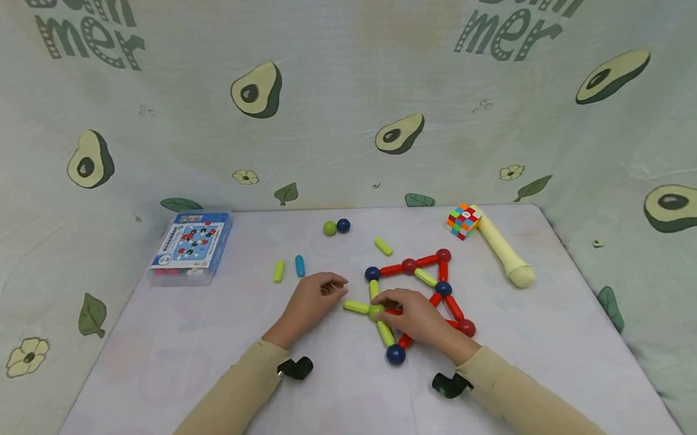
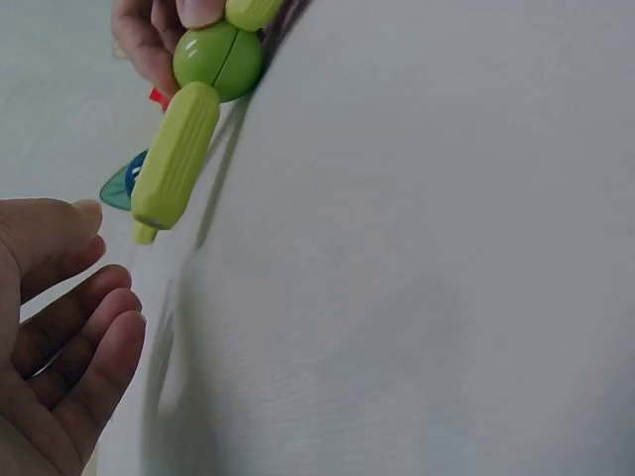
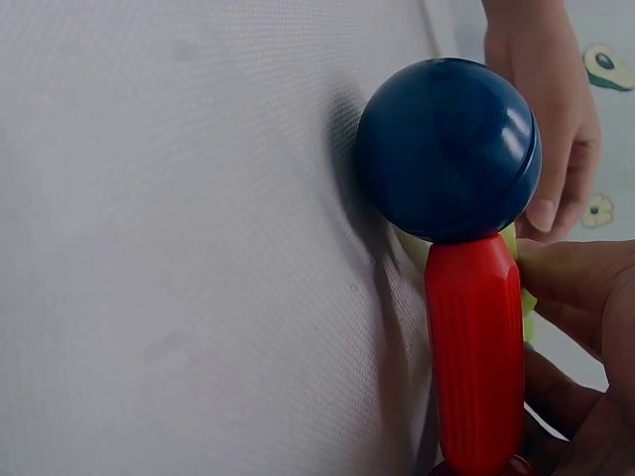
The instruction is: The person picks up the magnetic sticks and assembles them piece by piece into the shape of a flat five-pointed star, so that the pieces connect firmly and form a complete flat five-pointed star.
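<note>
A flat figure of red and yellow-green rods joined by balls (image 1: 436, 280) lies on the white table (image 1: 332, 409). My right hand (image 1: 381, 307) rests on its near left part and pinches the green ball (image 1: 375, 311) (image 2: 218, 61). A yellow-green rod (image 1: 356, 306) (image 2: 177, 154) sticks out from that ball toward my left hand (image 1: 336, 287) (image 2: 94, 297), which lies just left of it, fingers loosely curled and holding nothing. In the right wrist view a dark blue ball (image 3: 448, 149) caps a red rod (image 3: 476, 347) beside my right fingers (image 3: 585, 327).
A blue box (image 1: 192, 245) sits at the back left. Loose rods (image 1: 279, 271) (image 1: 299, 266) (image 1: 383, 247) and two loose balls (image 1: 329, 228) (image 1: 343, 225) lie behind the hands. A colour cube (image 1: 463, 220) and a cream cylinder (image 1: 505, 253) lie at the back right. Avocado-print cloth walls close in three sides.
</note>
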A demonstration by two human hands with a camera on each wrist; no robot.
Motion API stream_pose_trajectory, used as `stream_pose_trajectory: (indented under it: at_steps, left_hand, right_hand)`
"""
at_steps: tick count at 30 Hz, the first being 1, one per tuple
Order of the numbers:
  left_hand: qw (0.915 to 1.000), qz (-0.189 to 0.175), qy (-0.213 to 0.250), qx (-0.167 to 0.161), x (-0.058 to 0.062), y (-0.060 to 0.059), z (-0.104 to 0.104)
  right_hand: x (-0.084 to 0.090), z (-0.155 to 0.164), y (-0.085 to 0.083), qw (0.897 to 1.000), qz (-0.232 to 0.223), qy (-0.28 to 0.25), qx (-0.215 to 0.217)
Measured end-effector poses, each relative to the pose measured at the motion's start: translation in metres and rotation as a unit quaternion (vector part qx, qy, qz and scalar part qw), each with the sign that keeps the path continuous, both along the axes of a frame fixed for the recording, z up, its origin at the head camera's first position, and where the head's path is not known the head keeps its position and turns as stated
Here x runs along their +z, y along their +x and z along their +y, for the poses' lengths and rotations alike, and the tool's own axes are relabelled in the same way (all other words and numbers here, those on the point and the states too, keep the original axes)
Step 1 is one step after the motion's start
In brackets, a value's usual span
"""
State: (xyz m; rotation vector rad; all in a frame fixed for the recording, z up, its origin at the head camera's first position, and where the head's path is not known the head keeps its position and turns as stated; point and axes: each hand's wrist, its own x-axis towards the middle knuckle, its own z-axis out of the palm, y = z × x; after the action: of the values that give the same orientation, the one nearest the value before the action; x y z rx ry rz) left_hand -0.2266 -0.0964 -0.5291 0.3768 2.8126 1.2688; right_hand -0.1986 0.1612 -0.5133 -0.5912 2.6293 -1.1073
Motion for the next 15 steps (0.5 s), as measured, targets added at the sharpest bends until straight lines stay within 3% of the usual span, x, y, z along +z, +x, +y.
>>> stream_pose_trajectory:
  at_steps: [6, 11, 15]
  left_hand:
    - [0.9974, 0.034, -0.036, 0.052, 0.004, -0.021, -0.007]
    - [0.9857, 0.084, -0.087, 0.117, 0.005, -0.031, -0.022]
    - [0.9792, 0.070, -0.109, 0.156, 0.005, -0.035, -0.032]
  right_hand:
    - [0.001, -0.001, 0.001, 1.000, 0.000, -0.005, 0.003]
    - [0.000, 0.000, 0.001, 1.000, 0.001, -0.007, 0.006]
    - [-0.001, 0.001, 0.001, 1.000, 0.001, -0.008, 0.004]
